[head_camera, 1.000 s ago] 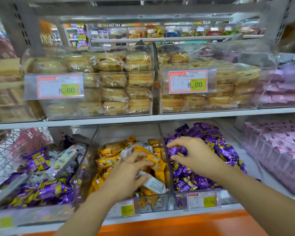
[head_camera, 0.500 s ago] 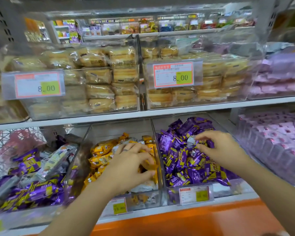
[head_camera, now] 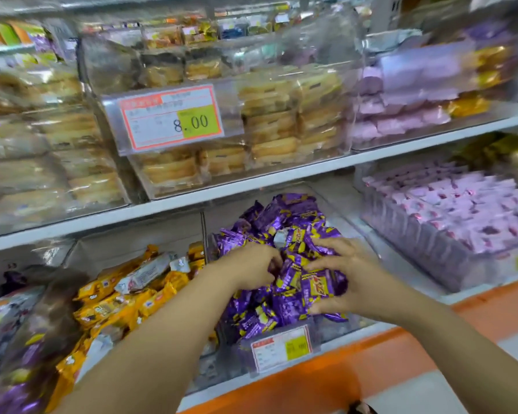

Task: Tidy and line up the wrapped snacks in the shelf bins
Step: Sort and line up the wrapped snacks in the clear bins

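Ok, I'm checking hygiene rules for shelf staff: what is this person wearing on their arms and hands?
Nothing that shows. The left forearm and right forearm are bare, with no sleeve edge in view. The left hand and right hand are ungloved; no watch, bracelet or ring can be made out, though blur could hide a thin ring.

Bare left forearm (head_camera: 150, 339), bare right forearm (head_camera: 449, 339), bare left grip (head_camera: 245, 268), bare right grip (head_camera: 350, 279)
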Motion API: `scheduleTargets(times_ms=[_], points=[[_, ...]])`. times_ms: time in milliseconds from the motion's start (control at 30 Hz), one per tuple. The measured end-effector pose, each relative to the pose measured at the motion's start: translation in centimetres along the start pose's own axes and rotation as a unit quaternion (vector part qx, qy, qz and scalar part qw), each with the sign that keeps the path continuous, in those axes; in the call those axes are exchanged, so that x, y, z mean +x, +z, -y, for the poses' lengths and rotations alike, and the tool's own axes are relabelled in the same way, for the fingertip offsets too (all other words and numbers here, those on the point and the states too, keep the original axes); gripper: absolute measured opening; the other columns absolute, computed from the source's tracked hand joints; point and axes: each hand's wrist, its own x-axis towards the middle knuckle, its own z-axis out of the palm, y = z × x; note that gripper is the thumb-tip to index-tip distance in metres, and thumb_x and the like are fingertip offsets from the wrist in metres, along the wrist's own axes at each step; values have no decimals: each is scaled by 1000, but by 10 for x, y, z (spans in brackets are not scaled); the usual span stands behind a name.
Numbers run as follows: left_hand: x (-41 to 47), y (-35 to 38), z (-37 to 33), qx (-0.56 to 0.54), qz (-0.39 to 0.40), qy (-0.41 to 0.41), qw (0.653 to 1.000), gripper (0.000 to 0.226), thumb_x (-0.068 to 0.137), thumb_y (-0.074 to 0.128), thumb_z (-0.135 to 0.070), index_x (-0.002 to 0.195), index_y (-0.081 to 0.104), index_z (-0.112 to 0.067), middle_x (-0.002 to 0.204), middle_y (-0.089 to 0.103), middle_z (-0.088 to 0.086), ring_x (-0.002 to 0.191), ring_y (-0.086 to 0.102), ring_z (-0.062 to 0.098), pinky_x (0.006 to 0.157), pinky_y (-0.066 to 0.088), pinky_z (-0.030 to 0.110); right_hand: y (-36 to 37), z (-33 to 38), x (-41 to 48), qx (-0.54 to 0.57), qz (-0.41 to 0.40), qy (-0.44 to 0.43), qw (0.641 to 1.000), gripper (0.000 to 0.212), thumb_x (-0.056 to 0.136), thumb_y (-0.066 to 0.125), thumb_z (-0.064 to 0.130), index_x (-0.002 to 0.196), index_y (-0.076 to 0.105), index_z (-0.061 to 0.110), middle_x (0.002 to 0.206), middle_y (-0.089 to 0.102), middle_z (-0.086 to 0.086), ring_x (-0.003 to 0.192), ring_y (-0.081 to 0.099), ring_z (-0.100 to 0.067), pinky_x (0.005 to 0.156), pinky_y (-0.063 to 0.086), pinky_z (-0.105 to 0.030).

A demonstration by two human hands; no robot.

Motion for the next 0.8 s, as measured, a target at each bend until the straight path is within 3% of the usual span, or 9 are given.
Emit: scheduleTargets(times_ms=[100, 200, 367, 467, 600, 733, 800], points=[[4, -3, -6, 74, 20, -7, 997, 19, 84, 60, -27, 101, 63, -20, 107, 65, 6, 108, 55, 28, 83, 44, 31, -4, 0, 6, -11, 14, 10, 1000, 62, 62, 82, 49, 118, 63, 32, 144, 37, 1, 136, 29, -16, 112, 20, -28], [6, -2, -9, 117, 65, -39, 990, 33, 84, 62, -41, 110, 62, -22, 112, 60, 11, 114, 48, 30, 88, 39, 33, -6, -2, 10, -16, 18, 13, 1000, 60, 68, 82, 34, 123, 59, 32, 147, 34, 2, 136, 25, -14, 112, 20, -26], [4, 3, 8, 34, 129, -60, 989, 67, 75, 70, -55, 135, 47, -35, 135, 49, 5, 127, 34, 26, 103, 30, 38, -7, -3, 10, -21, 28, 29, 999, 59, 71, 79, 37, 125, 55, 38, 147, 31, 12, 135, 24, -9, 109, 24, -27], [5, 9, 9, 14, 111, -63, 992, 60, 76, 71, -48, 130, 50, -34, 128, 52, 7, 125, 35, 25, 101, 28, 40, -8, 0, 12, -29, 36, 35, 998, 58, 72, 78, 36, 125, 55, 38, 147, 30, 14, 134, 24, -8, 107, 25, -25], [6, 10, 7, -18, 70, -58, 996, 28, 79, 70, -39, 102, 55, -34, 101, 55, -4, 112, 50, 20, 90, 31, 36, -7, 0, 13, -43, 37, 34, 998, 58, 73, 77, 38, 126, 53, 39, 147, 30, 15, 134, 24, -9, 105, 28, -25], [8, 8, 7, -26, 79, -61, 995, 27, 77, 71, -38, 98, 58, -29, 91, 57, -4, 91, 52, 18, 82, 33, 33, -7, 1, 13, -45, 36, 39, 998, 58, 72, 78, 39, 125, 53, 40, 146, 30, 16, 134, 24, -8, 105, 27, -24], [10, 10, 10, -57, 71, -58, 994, 22, 76, 73, -34, 97, 66, -31, 93, 63, -6, 93, 56, 16, 86, 40, 35, -7, 1, 12, -42, 37, 42, 998, 58, 72, 77, 39, 125, 53, 40, 146, 30, 16, 134, 24, -8, 105, 28, -24]])
